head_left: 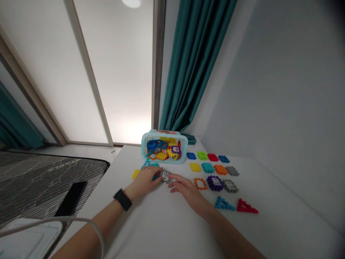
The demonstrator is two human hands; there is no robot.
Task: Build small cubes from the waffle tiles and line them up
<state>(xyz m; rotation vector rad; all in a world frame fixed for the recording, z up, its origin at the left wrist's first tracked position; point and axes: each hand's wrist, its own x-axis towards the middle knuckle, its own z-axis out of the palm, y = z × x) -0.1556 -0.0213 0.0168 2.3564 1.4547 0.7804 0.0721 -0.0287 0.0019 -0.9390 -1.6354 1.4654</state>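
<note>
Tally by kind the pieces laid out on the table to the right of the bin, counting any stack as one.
Filled squares: 8
Squares with a white window: 2
Open square frame: 1
Triangles: 2
Total: 13

Grey notch-edged piece (pixel 165 176) with white lattice centre, at the fingers (pixel 175 177), beside a partly hidden teal piece (pixel 155 176)

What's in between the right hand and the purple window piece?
In the head view, an orange hollow square lies between the right hand and the purple window piece, on the white table.
</note>
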